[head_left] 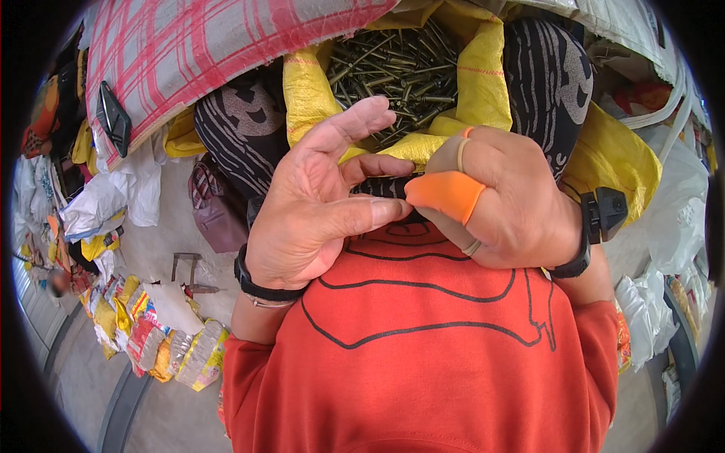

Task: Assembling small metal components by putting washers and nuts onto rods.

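My left hand is raised with its palm turned inward and its fingers spread. Its thumb tip comes close to the right fingertips; nothing shows in its grasp. My right hand is closed, with an orange finger cover on one finger and pale bands around others. Whatever its fingers hold, if anything, is hidden. Beyond both hands, between my knees, a yellow woven sack stands open. Inside lie many slender metal pieces, brass-coloured and dark, like long pins or bolts.
A pink-and-white checked cloth covers a surface at the far left, with a dark flat object at its edge. A purplish bag sits beside my left knee. Colourful packaging lies at left, clear plastic sheeting at right.
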`<action>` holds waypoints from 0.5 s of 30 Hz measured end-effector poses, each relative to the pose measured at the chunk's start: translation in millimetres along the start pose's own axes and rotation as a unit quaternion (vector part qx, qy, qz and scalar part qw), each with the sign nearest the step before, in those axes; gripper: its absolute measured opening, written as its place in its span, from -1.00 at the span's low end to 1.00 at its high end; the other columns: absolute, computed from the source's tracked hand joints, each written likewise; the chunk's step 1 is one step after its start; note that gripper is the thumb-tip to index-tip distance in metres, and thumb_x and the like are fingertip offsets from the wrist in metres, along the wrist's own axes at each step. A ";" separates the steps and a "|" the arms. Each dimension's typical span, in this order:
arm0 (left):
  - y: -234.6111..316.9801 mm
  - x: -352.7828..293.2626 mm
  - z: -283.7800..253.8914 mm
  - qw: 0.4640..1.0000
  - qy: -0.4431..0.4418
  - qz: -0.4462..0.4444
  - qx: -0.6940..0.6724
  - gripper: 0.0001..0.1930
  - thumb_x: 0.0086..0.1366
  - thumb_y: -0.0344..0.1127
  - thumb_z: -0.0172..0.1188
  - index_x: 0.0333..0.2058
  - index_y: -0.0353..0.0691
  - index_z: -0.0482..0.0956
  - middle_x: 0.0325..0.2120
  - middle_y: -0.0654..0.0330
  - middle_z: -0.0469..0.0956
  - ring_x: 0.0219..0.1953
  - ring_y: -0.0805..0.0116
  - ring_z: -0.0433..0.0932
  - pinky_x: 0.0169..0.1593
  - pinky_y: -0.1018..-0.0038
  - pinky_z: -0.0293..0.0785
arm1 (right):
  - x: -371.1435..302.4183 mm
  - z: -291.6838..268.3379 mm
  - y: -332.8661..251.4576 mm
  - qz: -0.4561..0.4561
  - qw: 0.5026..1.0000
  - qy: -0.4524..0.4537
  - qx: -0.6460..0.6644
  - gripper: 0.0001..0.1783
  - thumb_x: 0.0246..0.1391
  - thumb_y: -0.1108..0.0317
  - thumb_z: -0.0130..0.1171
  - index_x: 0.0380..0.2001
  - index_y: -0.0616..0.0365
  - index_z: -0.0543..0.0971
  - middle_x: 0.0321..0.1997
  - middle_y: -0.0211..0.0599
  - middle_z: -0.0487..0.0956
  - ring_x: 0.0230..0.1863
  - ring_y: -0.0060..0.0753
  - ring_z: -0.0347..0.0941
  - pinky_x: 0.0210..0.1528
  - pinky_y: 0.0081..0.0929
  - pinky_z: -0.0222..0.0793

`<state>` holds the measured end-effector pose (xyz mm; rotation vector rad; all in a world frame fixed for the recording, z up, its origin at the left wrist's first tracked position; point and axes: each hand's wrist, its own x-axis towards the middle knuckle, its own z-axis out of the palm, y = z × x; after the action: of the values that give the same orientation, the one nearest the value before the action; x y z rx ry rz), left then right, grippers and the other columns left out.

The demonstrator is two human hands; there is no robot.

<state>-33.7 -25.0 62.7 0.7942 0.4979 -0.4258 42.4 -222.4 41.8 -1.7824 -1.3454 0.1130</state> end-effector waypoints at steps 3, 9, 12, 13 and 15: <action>-0.5 1.0 -1.7 1.000 0.000 -0.014 0.013 -0.15 -0.08 -0.73 0.18 0.27 -0.35 0.12 0.22 0.03 0.18 0.01 0.22 0.41 -0.12 0.47 0.58 | -0.7 -0.3 1.2 -0.013 1.000 -0.013 0.003 -0.67 -0.36 0.50 0.33 -0.39 0.18 0.51 -0.48 -0.32 0.43 -0.56 -0.34 0.39 -0.59 -0.47 0.27; -5.0 3.4 -8.1 0.999 -0.033 -0.027 0.005 -0.23 0.01 -0.77 0.20 0.23 -0.37 0.14 0.16 0.12 0.17 0.01 0.20 0.39 -0.01 0.29 0.59 | 2.5 -5.6 0.1 -0.022 0.997 -0.066 -0.014 -0.70 -0.42 0.46 0.29 -0.45 0.18 0.53 -0.49 -0.33 0.41 -0.57 -0.33 0.34 -0.57 -0.45 0.27; -6.7 6.0 -12.3 0.999 -0.036 -0.027 -0.008 -0.23 0.01 -0.78 0.18 0.23 -0.38 0.14 0.16 0.11 0.16 0.02 0.19 0.39 0.01 0.27 0.58 | 3.3 -2.4 -1.0 -0.069 0.992 -0.066 -0.083 -0.75 -0.48 0.43 0.25 -0.54 0.17 0.54 -0.51 -0.35 0.37 -0.55 -0.37 0.33 -0.56 -0.47 0.27; -6.0 7.0 -11.5 0.999 -0.030 -0.036 -0.007 -0.24 0.01 -0.78 0.16 0.23 -0.39 0.13 0.16 0.11 0.16 0.03 0.18 0.39 0.02 0.26 0.57 | 3.8 -1.3 -2.5 -0.068 0.992 -0.066 -0.083 -0.75 -0.48 0.43 0.25 -0.54 0.17 0.54 -0.51 -0.35 0.37 -0.55 -0.37 0.33 -0.56 -0.47 0.27; -4.6 7.7 -9.4 0.999 -0.022 -0.047 -0.005 -0.24 0.01 -0.79 0.14 0.24 -0.39 0.12 0.16 0.10 0.16 0.04 0.17 0.39 0.03 0.26 0.56 | 4.7 0.9 -5.8 -0.073 0.988 -0.039 -0.127 -0.76 -0.52 0.40 0.23 -0.58 0.16 0.55 -0.51 -0.37 0.36 -0.51 -0.39 0.33 -0.53 -0.49 0.28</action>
<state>-32.4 -22.1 50.1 0.7518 0.4975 -0.5269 39.6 -217.8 47.1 -1.8965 -1.6009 -0.0737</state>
